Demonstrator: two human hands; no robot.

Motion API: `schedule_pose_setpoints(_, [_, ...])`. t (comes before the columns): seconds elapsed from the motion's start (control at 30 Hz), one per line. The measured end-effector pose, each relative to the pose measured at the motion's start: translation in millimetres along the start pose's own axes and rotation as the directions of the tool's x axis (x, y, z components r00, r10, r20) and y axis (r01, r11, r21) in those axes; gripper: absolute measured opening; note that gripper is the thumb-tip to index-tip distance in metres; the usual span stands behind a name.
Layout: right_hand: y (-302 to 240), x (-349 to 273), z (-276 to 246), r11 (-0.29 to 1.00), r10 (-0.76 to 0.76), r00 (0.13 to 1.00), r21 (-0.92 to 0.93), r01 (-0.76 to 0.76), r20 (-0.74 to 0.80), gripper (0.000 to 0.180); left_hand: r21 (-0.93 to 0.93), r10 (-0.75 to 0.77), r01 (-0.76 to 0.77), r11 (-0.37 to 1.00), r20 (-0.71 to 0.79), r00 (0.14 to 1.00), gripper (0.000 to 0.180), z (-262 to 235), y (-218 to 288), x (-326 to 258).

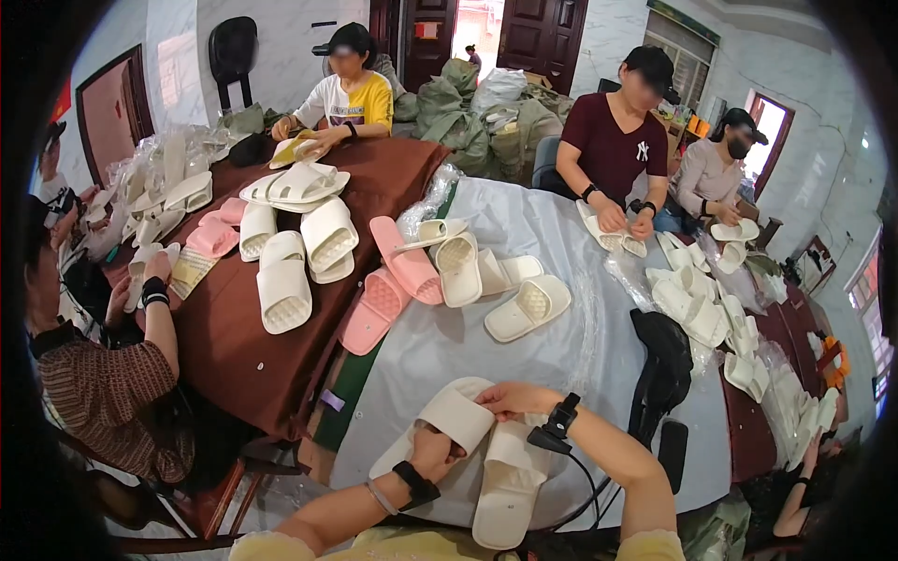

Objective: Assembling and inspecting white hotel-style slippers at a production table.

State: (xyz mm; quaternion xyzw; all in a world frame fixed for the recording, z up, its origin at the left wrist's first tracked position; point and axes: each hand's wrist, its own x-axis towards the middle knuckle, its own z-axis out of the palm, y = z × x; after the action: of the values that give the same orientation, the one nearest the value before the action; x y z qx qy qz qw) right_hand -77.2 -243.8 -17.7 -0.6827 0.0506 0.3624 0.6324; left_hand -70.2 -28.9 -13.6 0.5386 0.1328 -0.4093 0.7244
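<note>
Fingers [498,396] on slipper [460,409], grey table [444,351], marbled wall [285,42]

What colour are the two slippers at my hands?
Slippers: creamy white, seen best in the head view.

L fingers [430,445] in wht slipper [393,457], R fingers [496,397] @ strap [460,411]; 2nd slipper [512,496] adj.

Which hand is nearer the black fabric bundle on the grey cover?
Right. The right hand is left of the black fabric bundle, touching a white slipper; the left hand is farther left, at that slipper's opening.
</note>
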Motion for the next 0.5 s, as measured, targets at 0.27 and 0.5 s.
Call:
schedule_pose_setpoints(0.27, [2.5,1.4,-3.4,0.998,-0.022,0.998,0.055,0.019,0.053,0.021,-0.004,0.042,-0.042,0.999,-0.046,0.998,0.01,4.1,-3.4,-0.4])
schedule_pose_setpoints(0.5, [-6.3,-2.7,6.2,0.997,0.023,0.998,-0.066,-0.026,-0.05,0.017,0.084,-0.039,0.031,0.996,0.088,0.995,0.013,-0.3,5.5,-4.9])
